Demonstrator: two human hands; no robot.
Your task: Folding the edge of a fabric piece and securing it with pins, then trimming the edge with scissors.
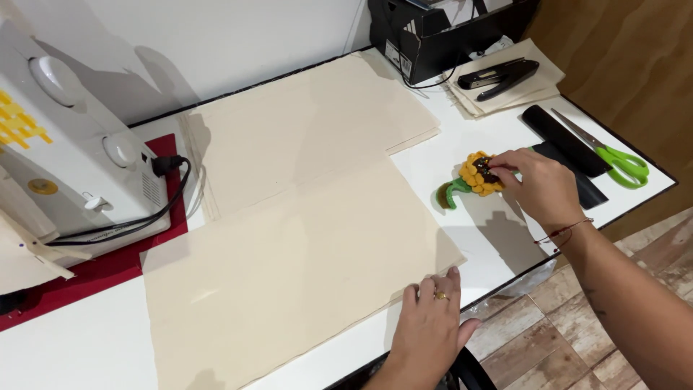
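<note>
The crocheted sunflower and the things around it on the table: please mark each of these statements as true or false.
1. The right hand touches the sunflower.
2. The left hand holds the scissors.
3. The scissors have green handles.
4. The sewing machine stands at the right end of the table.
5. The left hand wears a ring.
1. True. The right hand has its fingertips on the crocheted sunflower.
2. False. The left hand lies flat on the beige fabric; the scissors lie untouched.
3. True.
4. False. The white sewing machine stands at the left end, on a red mat.
5. True. A gold ring shows on one finger.
</note>
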